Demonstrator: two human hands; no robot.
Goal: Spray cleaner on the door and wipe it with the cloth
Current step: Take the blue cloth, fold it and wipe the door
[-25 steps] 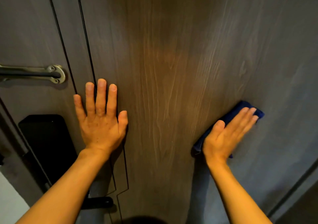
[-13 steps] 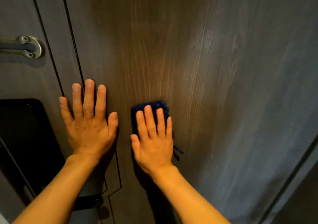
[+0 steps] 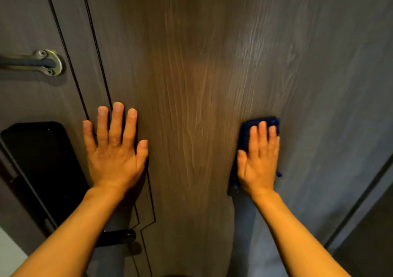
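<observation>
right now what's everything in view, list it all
door: one, dark brown wood grain, fills the view
cloth: one, dark blue, flat on the door at right, under the right hand
latch plate: one, brass-coloured with screws, upper left
lock panel: one, black, left edge
handle: one, black, lower left, partly hidden by the forearm
left hand: bare, open, palm flat on the door
right hand: bare, pressed flat on the cloth

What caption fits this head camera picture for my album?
Right hand presses a blue cloth flat on the door; left hand braces beside it.
</observation>
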